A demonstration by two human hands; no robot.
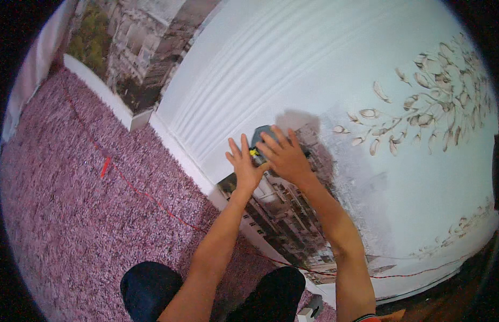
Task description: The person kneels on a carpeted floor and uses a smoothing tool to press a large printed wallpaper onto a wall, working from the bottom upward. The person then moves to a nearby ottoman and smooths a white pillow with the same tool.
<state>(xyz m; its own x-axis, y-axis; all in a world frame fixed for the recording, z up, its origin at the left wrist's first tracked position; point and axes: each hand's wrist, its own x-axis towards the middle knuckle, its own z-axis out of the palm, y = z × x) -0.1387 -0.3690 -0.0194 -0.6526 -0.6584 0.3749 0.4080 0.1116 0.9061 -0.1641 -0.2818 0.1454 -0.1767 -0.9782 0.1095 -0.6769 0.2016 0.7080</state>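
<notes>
Both hands reach forward to the wall. My left hand (247, 169) is spread beside a dark grey object (262, 135) with a yellow part, low on the wall; its thumb is near my right hand. My right hand (287, 157) lies over the right side of the same object with its fingers spread. The hands cover much of the object, so its kind cannot be told. Whether the fingers grip it or only rest on it is unclear. Around it, the wall (330, 88) carries a printed picture of buildings (289, 217).
A red cable (153, 199) runs across the pink shaggy carpet (72, 225), with a red strip (105, 167) beside it. A white baseboard (185, 165) borders the wall. Raised flower decoration (434, 92) is at right. A small white block (305, 314) lies near my knees.
</notes>
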